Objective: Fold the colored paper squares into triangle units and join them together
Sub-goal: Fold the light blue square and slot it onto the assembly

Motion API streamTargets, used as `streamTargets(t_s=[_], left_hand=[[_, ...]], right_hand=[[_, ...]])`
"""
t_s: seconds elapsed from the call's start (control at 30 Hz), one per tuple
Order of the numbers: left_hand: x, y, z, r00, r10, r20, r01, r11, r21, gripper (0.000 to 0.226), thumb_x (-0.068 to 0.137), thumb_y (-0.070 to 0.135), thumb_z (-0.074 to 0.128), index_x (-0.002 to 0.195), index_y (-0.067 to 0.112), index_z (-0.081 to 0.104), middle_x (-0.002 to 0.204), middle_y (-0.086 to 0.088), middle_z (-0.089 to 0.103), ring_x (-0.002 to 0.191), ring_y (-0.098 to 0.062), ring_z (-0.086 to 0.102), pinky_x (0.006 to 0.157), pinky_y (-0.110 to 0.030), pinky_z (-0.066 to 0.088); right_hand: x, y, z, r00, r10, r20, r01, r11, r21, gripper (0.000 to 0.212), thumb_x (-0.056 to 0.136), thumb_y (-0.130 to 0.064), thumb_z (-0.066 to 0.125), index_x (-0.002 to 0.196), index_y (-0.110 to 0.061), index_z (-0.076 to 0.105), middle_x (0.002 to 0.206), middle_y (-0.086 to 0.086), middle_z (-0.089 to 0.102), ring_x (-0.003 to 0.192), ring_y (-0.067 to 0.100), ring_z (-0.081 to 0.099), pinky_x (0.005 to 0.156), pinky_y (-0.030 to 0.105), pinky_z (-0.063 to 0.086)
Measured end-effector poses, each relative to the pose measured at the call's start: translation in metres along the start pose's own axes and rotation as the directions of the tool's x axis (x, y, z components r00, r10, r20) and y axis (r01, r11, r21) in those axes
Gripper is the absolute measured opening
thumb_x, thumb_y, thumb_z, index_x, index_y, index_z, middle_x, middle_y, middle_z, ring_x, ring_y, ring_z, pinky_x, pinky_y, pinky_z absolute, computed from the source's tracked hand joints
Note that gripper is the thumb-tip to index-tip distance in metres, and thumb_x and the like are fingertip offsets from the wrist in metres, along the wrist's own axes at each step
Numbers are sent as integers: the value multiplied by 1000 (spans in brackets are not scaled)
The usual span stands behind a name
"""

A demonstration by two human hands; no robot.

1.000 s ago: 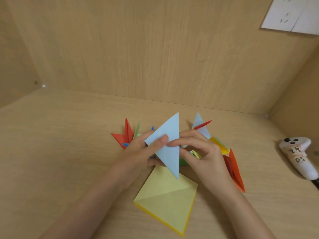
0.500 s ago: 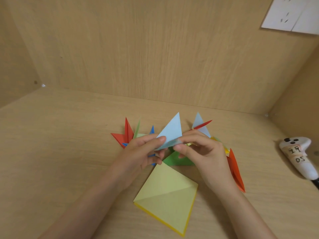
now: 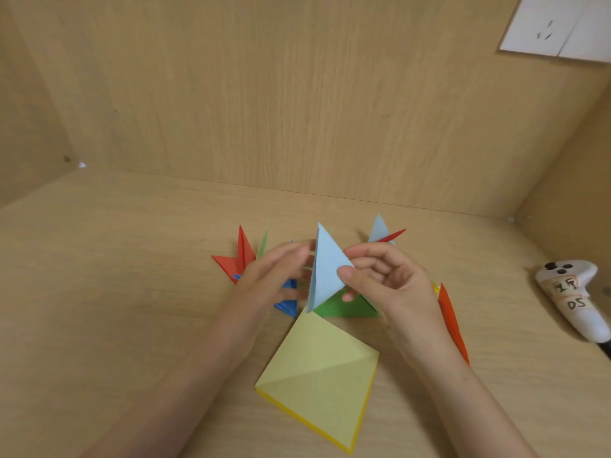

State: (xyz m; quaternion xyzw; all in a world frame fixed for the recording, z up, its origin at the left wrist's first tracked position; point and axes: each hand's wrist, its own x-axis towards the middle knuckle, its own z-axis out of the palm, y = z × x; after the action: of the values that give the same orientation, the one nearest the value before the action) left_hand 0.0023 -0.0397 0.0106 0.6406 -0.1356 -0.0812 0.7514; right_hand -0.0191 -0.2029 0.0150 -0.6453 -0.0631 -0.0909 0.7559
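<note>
While my right grip [image 3: 393, 285] pinches the light blue triangle [image 3: 325, 269] by its right corner between thumb and fingertips, the paper stands upright above the bench [image 3: 99, 292], tip pointing up. My left grip [image 3: 271, 276] is blurred, fingers straight and released, just beside the triangle's left edge; I cannot tell if it touches. Beneath lie a green unit [image 3: 344, 307] and a creased yellow square [image 3: 317, 375].

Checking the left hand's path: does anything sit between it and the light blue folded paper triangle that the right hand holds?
Nothing visible does. The left hand is right beside the light blue folded paper triangle, blurred fingertips at its left edge; contact cannot be told. The right hand pinches its right corner.
</note>
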Motion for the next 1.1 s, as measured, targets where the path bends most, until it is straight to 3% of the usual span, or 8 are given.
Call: streamTargets(t_s=[0.07,0.17,0.3,0.53,0.73,1.1], left_hand=[[0,3,1,996,53,-67,-55,998,-26,28,80,35,53,101,24,68,96,7,74,89,-8,69,68,-19,54],[0,3,1,985,96,-143,-97,995,2,27,73,21,66,99,20,67,87,12,75,84,-5,70,70,-24,58],[0,2,0,972,114,-204,-110,993,30,21,76,4,70,94,13,68,80,-1,75,76,-13,71,69,-30,59],[-1,4,2,970,137,-200,-141,990,-6,13,77,1,68,88,7,64,73,-2,73,72,-12,70,62,-26,58],[-2,4,4,973,118,-199,-119,993,9,12,77,2,69,86,8,65,71,-4,74,72,-14,72,65,-28,59],[-4,5,5,964,122,-235,-117,993,33,6,78,8,67,79,13,71,70,-3,74,67,-16,72,60,-22,57]], right_hand=[[-1,0,1,1000,-2,22,3,999,-46,17,74,6,69,86,-6,66,70,4,67,56,14,59,55,20,50],[-3,0,2,998,-6,62,13,994,-108,19,74,8,70,86,-8,67,70,5,66,58,15,58,55,21,51],[-4,0,4,996,0,84,12,990,-140,21,76,8,69,87,-9,67,71,2,66,60,15,58,57,22,52],[-5,-1,5,998,57,26,-53,992,-117,4,80,-7,68,84,-4,69,69,2,70,61,9,62,57,16,49],[-4,-1,4,997,65,-33,-67,994,-87,6,80,-3,67,81,3,68,64,4,71,53,7,60,52,16,48],[-5,1,5,997,43,-62,-52,987,-152,4,78,-7,71,74,-7,70,66,5,71,59,11,62,57,20,51]])
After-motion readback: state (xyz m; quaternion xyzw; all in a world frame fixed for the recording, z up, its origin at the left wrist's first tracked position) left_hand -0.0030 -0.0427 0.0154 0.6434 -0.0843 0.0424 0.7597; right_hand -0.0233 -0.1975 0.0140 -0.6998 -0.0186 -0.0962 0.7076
